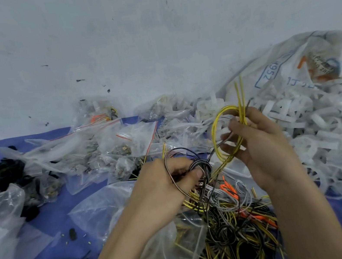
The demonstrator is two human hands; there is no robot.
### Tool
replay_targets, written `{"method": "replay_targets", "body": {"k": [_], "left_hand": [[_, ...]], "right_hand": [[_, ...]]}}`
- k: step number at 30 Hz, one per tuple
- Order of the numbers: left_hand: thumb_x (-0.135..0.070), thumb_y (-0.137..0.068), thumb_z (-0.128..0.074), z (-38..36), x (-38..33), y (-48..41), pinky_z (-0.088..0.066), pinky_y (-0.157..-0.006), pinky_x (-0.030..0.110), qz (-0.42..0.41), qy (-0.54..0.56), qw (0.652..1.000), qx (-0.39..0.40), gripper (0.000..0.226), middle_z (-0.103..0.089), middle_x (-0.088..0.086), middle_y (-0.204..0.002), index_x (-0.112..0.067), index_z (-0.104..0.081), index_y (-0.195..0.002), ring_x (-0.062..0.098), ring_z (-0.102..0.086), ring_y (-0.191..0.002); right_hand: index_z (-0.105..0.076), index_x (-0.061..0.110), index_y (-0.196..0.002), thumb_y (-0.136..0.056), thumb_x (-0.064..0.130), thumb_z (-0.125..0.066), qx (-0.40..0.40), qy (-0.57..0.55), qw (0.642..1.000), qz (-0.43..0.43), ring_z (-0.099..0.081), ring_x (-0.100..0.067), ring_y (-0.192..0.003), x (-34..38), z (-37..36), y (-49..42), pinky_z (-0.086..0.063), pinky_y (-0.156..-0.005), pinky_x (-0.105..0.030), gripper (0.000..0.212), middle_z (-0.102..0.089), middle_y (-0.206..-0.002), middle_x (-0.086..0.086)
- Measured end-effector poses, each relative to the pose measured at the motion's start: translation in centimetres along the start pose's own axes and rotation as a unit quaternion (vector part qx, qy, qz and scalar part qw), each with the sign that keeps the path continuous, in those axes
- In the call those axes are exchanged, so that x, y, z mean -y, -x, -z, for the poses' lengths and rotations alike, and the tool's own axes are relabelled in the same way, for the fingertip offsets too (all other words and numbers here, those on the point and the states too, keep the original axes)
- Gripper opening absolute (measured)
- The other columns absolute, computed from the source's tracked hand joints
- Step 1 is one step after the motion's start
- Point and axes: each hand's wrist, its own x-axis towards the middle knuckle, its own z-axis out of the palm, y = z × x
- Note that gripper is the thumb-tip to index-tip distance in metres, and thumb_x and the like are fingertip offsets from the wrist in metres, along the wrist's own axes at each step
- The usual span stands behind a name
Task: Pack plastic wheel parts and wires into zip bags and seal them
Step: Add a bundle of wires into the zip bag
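The right hand (258, 136) pinches a yellow wire (215, 130) coiled into a loop, its loose ends sticking up past the fingers, likely so the coil stays small enough to fit a bag. The left hand (170, 182) curls round a bunch of dark wires (197, 164) (looped too, it seems), held just above the tangle of wires (233, 228) below it. An open clear bag (169, 243) lies under the left forearm, near enough to take the coils. White plastic wheels (329, 124) are heaped to the right, and filled zip bags (126, 141) lie along the back of the blue worktop (51, 221).
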Motion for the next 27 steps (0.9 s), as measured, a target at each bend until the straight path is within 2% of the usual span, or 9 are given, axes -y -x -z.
{"method": "replay_targets", "body": {"k": [3,6,10,13,15,17,21,24,27], "left_hand": [[-0.032,-0.088,-0.062,0.1,-0.1,0.0,-0.043,-0.074,0.034,0.021,0.009,1.0,-0.009,0.028,-0.063,0.008,-0.068,-0.01,-0.066,-0.072,0.021,-0.059,-0.07],[-0.03,-0.087,-0.064,0.3,-0.1,0.0,-0.045,-0.068,0.032,0.038,0.018,0.999,-0.023,0.027,-0.06,0.002,-0.06,-0.015,-0.063,-0.064,0.016,-0.059,-0.062],[-0.023,-0.087,-0.064,0.4,0.2,-0.2,-0.052,-0.071,0.044,0.049,0.053,0.997,-0.032,0.021,-0.064,0.007,-0.067,-0.013,-0.067,-0.069,0.025,-0.062,-0.068],[-0.023,-0.087,-0.064,0.4,0.3,-0.2,-0.051,-0.063,0.031,0.06,0.071,0.995,-0.048,0.019,-0.067,0.002,-0.064,-0.016,-0.071,-0.07,0.018,-0.063,-0.059],[-0.023,-0.086,-0.065,0.4,0.3,-0.2,-0.046,-0.055,0.021,0.078,0.098,0.99,-0.072,0.02,-0.067,-0.004,-0.062,-0.02,-0.07,-0.067,0.011,-0.063,-0.051],[-0.022,-0.087,-0.065,0.3,0.4,-0.3,-0.046,-0.054,0.02,0.09,0.13,0.984,-0.086,0.019,-0.069,-0.006,-0.063,-0.019,-0.07,-0.068,0.009,-0.061,-0.047],[-0.018,-0.088,-0.065,0.2,0.3,-0.5,-0.044,-0.051,0.014,0.095,0.165,0.977,-0.095,0.019,-0.065,-0.011,-0.058,-0.019,-0.068,-0.069,0.005,-0.057,-0.044],[-0.018,-0.087,-0.065,0.2,0.3,-0.5,-0.045,-0.051,0.014,0.089,0.166,0.978,-0.091,0.019,-0.064,-0.011,-0.059,-0.02,-0.068,-0.068,0.004,-0.058,-0.045],[-0.017,-0.087,-0.065,0.1,0.3,-0.5,-0.041,-0.049,0.009,0.082,0.157,0.98,-0.088,0.023,-0.064,-0.01,-0.059,-0.022,-0.067,-0.065,0.002,-0.056,-0.046]], "right_hand": [[-0.058,0.011,-0.097,-0.092,-0.001,-0.051,-0.059,-0.069,0.995,-0.028,-0.053,-0.015,-0.059,-0.5,0.9,-0.8,-0.048,-0.051,-0.023,0.015,-0.057,-0.072,-0.006],[-0.054,0.01,-0.107,-0.09,-0.003,-0.05,-0.116,-0.126,0.984,-0.044,-0.051,-0.017,-0.065,-0.7,1.9,-1.8,-0.043,-0.053,-0.025,0.021,-0.056,-0.075,-0.007],[-0.056,0.007,-0.085,-0.092,-0.001,-0.047,-0.196,-0.153,0.967,-0.055,-0.047,-0.014,-0.056,-0.9,3.2,-2.3,-0.044,-0.048,-0.021,0.015,-0.049,-0.069,-0.003],[-0.058,0.007,-0.082,-0.095,0.005,-0.05,-0.212,-0.205,0.952,-0.076,-0.047,-0.014,-0.059,-0.7,4.0,-2.8,-0.047,-0.049,-0.021,0.016,-0.041,-0.068,-0.002],[-0.058,0.008,-0.081,-0.096,0.011,-0.052,-0.194,-0.194,0.957,-0.092,-0.049,-0.015,-0.06,-0.3,4.2,-3.2,-0.051,-0.051,-0.022,0.017,-0.042,-0.068,-0.002],[-0.058,0.013,-0.077,-0.097,0.018,-0.051,-0.161,-0.142,0.972,-0.099,-0.051,-0.013,-0.059,-0.3,4.4,-3.3,-0.051,-0.058,-0.026,0.022,-0.048,-0.066,-0.001],[-0.063,0.017,-0.071,-0.095,0.03,-0.054,-0.136,0.105,0.985,-0.002,-0.056,-0.016,-0.086,-0.5,4.1,-2.2,-0.046,-0.079,-0.036,0.029,-0.064,-0.085,0.0],[-0.064,0.017,-0.06,-0.093,0.034,-0.054,-0.063,0.178,0.982,0.027,-0.056,-0.012,-0.077,0.0,3.1,-1.3,-0.045,-0.073,-0.034,0.038,-0.064,-0.071,0.006],[-0.064,0.007,-0.067,-0.093,0.017,-0.055,0.021,0.12,0.993,0.005,-0.063,-0.012,-0.062,0.2,1.8,-0.7,-0.055,-0.066,-0.028,0.029,-0.064,-0.059,0.003]]}}
